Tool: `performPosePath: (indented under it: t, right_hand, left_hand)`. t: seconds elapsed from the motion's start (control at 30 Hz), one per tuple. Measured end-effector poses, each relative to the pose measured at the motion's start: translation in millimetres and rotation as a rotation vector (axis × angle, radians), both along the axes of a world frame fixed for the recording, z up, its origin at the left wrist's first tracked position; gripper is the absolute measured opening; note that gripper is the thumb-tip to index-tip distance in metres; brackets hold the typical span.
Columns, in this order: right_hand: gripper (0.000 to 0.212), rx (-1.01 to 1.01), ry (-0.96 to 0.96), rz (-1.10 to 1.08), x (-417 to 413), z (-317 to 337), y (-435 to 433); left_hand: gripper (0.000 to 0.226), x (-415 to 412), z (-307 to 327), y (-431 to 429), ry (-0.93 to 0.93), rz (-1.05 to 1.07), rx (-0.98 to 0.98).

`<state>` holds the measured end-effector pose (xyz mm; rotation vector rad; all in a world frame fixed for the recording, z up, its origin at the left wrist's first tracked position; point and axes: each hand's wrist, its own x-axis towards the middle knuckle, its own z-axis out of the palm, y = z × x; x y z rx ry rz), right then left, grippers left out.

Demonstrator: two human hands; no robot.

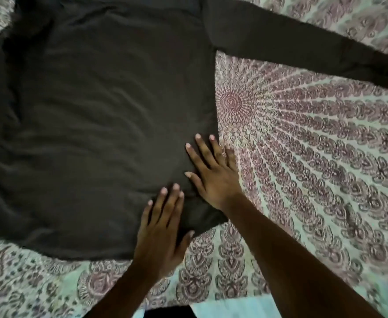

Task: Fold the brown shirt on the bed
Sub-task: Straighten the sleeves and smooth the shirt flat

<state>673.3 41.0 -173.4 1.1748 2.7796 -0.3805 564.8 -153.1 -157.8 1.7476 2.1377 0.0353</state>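
1. A dark brown long-sleeved fabric shirt (96, 111) is spread out flat on a bed (326, 214), with shallow wrinkles seen across its body.
2. The bed is covered by a white sheet printed with a maroon mandala pattern (291, 138), whose round centre is seen just beside the shirt's right edge.
3. One long sleeve (303, 47) is stretched out straight to the right, resting on the sheet and slanting slightly toward the viewer.
4. The shirt's left side is cut off by the frame edge, so the other sleeve cannot be told.
5. The left hand (161, 228) is laid palm down on the shirt's near hem, close to the lower right corner; its fingers (165, 203) are held straight and close together, and nothing is gripped by them.
6. The right hand (213, 175) is laid palm down on the shirt's right edge just beyond the left hand; its fingers (195, 157) are spread straight, nothing is gripped, and the outer finger is seen on the sheet rather than on the cloth.
7. The two hands are placed near each other; whether they touch cannot be told.
8. A pale blue strip (229, 308) is seen at the near edge of the frame, between the two forearms.
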Motion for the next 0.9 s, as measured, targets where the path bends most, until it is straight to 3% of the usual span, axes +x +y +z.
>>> performPosePath:
  t: [0.13,0.27,0.43,0.57,0.67,0.77,0.83,0.9]
  right_hand:
    - [0.067,-0.028,0.018,-0.221,53,11,-51]
    - [0.063,-0.156,0.192,-0.635,58,24,-72]
    - [0.030,-0.292,0.372,-0.784,62,29,-93]
    - [0.027,-0.306,0.378,-0.942,57,40,-99]
    - [0.023,-0.343,0.283,-0.929,47,49,-99]
    - [0.021,-0.352,0.234,-0.945,48,55,-99]
    - [0.024,-0.339,0.218,-0.982,48,56,-102]
    - [0.029,-0.235,0.244,-0.944,43,54,-107]
  left_hand:
    - [0.095,-17,2,-2,0.007,0.028,-0.083]
    - [0.099,-21,-9,-3,-0.053,0.027,-0.063]
    - [0.100,-25,-10,-6,-0.062,0.010,-0.043]
    - [0.081,-21,-2,-10,-0.058,-0.089,0.010]
    - [0.073,-16,1,-19,-0.010,-0.172,0.032]
    - [0.049,-10,0,-23,-0.022,-0.254,0.143]
    - [0.033,-6,-2,-21,-0.247,-0.117,0.140]
    - [0.046,-3,4,-20,-0.404,-0.035,0.054]
